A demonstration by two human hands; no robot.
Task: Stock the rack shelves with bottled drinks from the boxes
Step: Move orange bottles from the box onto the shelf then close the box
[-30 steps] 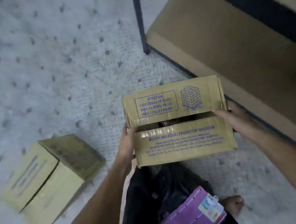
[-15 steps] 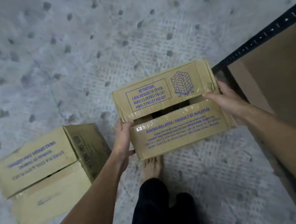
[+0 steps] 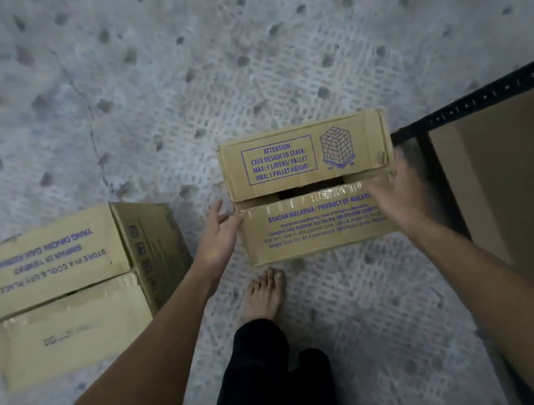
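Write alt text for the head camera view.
Seen from above, a left hand and right hand, both open, flank a printed cardboard box on a speckled floor. A second box lies to the left, a rack shelf at right, a bare foot below.

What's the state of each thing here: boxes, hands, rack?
Middle box: on the floor, upright, top flaps down with a dark gap between them.
Left box: on the floor, flaps down, print upside down to the camera.
Left hand: open, fingers spread at the middle box's left edge.
Right hand: open, blurred, at that box's right edge.
Rack: right of the middle box; only a frame bar and a brown board show.
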